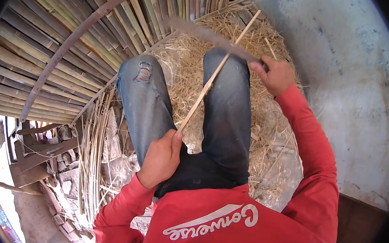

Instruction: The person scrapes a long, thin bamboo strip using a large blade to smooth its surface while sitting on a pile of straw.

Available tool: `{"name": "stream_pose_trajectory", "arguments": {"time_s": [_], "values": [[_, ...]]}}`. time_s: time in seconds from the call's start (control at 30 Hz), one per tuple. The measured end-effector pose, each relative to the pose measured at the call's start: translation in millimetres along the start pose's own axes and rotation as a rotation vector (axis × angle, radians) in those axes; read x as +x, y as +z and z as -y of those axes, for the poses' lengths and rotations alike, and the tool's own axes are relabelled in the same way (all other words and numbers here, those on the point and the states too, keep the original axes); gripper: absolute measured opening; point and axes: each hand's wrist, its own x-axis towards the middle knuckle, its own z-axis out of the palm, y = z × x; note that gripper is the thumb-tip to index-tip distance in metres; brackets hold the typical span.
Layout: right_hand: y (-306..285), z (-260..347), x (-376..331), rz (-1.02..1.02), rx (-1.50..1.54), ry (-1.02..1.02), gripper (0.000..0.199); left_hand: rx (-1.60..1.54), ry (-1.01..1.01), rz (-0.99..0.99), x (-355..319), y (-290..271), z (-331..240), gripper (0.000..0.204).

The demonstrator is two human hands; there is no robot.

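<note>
My left hand (160, 157) is closed around the lower end of a thin pale strip of split bamboo or wood (197, 102). The strip slants up and to the right, passing over my right thigh near the knee. In my right hand (275, 75) is the handle of a long-bladed knife, like a machete (212, 37). Its blade is blurred by motion and points up and left. Near my right knee the blade crosses the strip; whether they touch I cannot tell.
Pale shavings (270, 138) cover the floor between and beside my legs. A slatted bamboo panel (59, 59) with a curved pole (71, 39) fills the far left. Thin strips (93, 153) stand bundled by stones at left. A blue-grey wall (343, 71) rises at right.
</note>
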Motion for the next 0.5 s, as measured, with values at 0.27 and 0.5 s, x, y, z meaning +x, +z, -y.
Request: {"name": "stream_pose_trajectory", "arguments": {"time_s": [0.27,0.5], "values": [[-12,25,-6,0.051,0.017,0.141,0.069,-0.053,-0.023,0.063,1,-1,1,0.044],[-4,2,-3,0.031,-0.117,0.052,0.069,-0.075,-0.016,0.085,-11,-5,9,0.044]]}}
